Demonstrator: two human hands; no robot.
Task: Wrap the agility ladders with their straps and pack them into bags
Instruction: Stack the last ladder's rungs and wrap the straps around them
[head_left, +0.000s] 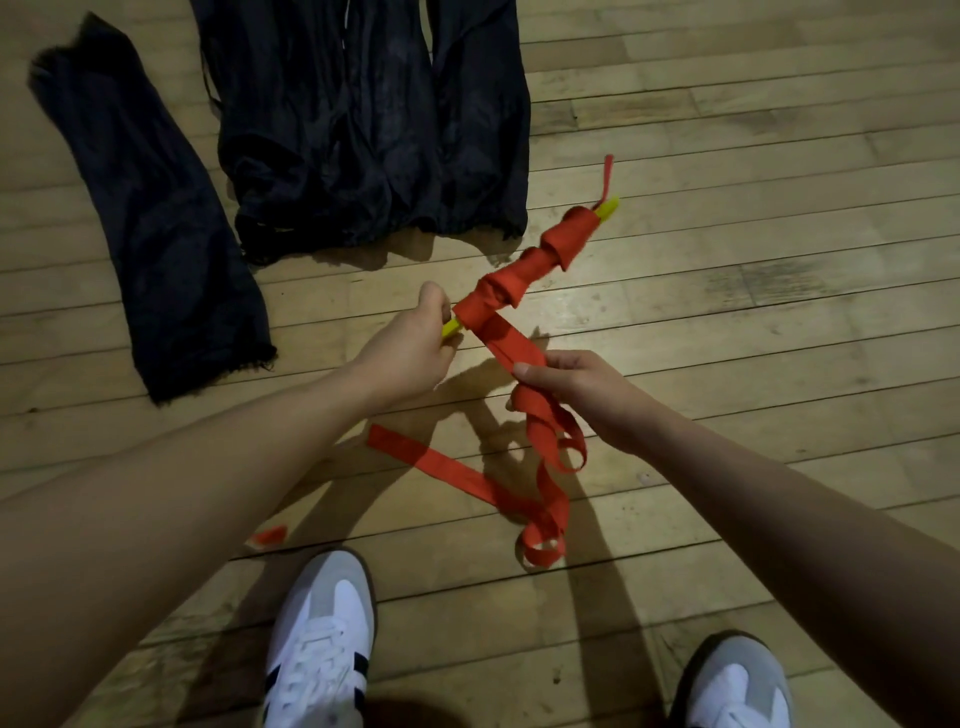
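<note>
A bundle of yellow ladder rungs (607, 209) is held above a wooden floor (753, 291), slanting from lower left to upper right. Most of its length is wound round with a red strap (524, 270) in overlapping turns, so that only the yellow tips are seen at either end. The lower end of the bundle is gripped by the left hand (410, 348), whose fingers are curled round it just below the last turn of strap. A short tail of red strap is seen sticking up past the upper yellow tip.

From the lower turn, the strap is led down and to the right into the right hand (576, 387), where it is pinched between thumb and curled fingers. The two hands are kept a little apart, with the taut stretch of strap between them. Below the right hand the loose strap is left hanging in twisted loops down to the floor, where one flat length is laid out toward the left. A small separate red piece (267, 536) is seen on the floor near the left shoe (319, 639); the right shoe (737, 680) is cut off at the bottom edge.

Beyond the hands, two dark bags (363, 124) are spread flat on the floor, the narrower one lying to the left, apart from the wider.
</note>
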